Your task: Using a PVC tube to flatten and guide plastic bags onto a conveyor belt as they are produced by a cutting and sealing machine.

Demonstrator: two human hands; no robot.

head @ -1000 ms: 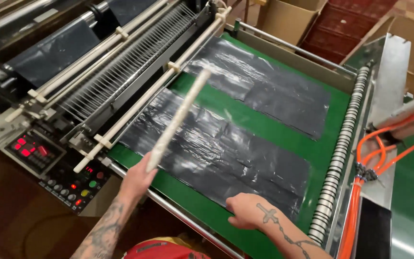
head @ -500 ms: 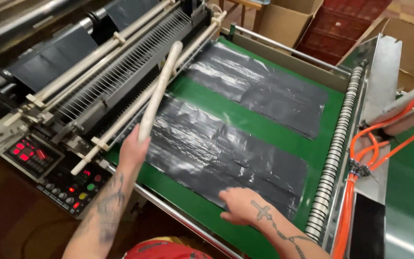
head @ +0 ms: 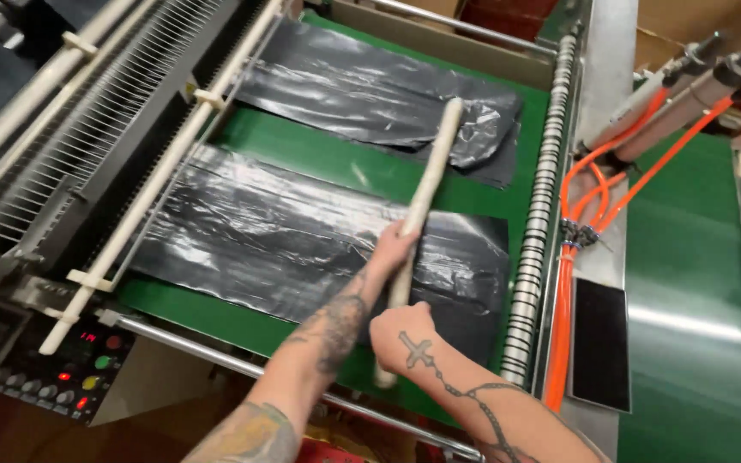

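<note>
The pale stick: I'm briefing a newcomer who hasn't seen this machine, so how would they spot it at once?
Find the green conveyor bed with black plastic sheets lying flat on it. Above the nearer sheet, both hands, left hand ahead of right hand, grip the pale stick. Unlike the machine's fixed white rails, it is loose, lying across the sheets toward the far one.

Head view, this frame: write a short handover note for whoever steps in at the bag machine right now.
Left hand: gripping the pale wooden stick partway up.
Right hand: closed round the stick's lower end.
The stick lies slanted over the right ends of both stacks of black plastic bags on the green belt. Near stack lies flat under the hands; far stack is rumpled at its right end, where the stick's tip sits.
Done: both hands on the stick, stick across the stacks.
Left: both stacks remain on the belt, none lifted off.
</note>
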